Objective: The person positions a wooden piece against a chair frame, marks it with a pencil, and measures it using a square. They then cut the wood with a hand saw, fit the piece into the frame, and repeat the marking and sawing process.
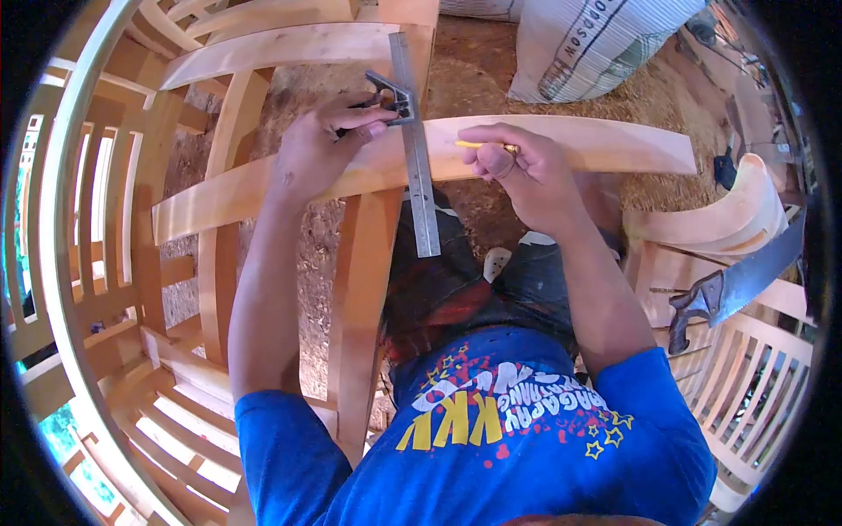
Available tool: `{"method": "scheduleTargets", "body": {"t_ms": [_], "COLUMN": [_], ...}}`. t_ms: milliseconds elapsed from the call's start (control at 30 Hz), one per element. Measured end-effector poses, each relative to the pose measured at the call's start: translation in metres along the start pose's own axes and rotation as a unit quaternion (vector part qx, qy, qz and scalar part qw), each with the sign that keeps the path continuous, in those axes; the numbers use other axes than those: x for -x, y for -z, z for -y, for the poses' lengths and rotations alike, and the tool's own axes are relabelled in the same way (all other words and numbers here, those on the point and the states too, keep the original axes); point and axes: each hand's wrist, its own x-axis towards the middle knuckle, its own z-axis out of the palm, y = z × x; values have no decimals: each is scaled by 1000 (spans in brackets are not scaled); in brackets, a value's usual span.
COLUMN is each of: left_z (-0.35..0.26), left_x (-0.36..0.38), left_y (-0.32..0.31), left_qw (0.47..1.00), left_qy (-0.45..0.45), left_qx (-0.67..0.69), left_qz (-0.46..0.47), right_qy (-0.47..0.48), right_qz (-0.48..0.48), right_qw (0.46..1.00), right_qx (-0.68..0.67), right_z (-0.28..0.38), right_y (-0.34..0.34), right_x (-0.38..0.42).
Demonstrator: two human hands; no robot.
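Note:
A curved wooden board (614,140) lies across an upright-running wooden beam (358,263). On it rests a combination square (419,175), its long steel blade crossing the board and reaching past the near edge. My left hand (338,136) pinches the square's dark head at the board's far edge. To the right of the blade, my right hand (517,162) is closed around a yellow pencil (478,145), whose tip points left toward the blade just above the board.
Slatted wooden frames stand at the left (114,219) and lower right (763,377). A handsaw (737,285) lies at the right, near curved wood pieces (710,219). A white sack (596,48) sits on the shavings-covered floor at the back. Another curved board (281,48) lies farther off.

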Motion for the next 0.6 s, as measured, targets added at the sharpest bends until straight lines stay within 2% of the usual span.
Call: {"method": "scheduleTargets", "body": {"t_ms": [67,200,300,600], "left_z": [-3,-11,-8,-16], "left_x": [1,1,2,0], "left_y": [1,3,2,6], "left_qw": [1000,999,997,999], "left_qy": [9,17,-39,35], "left_qx": [-9,-45,-60,-36], "left_qz": [-1,0,-32,20], "right_qy": [-56,-39,-35,-54], "right_qz": [19,26,29,27], "right_qw": [998,999,999,998], "right_qx": [-17,9,24,28], "right_z": [4,3,2,5], "right_y": [-2,-7,-10,-14], "right_x": [2,-1,-3,-4]}}
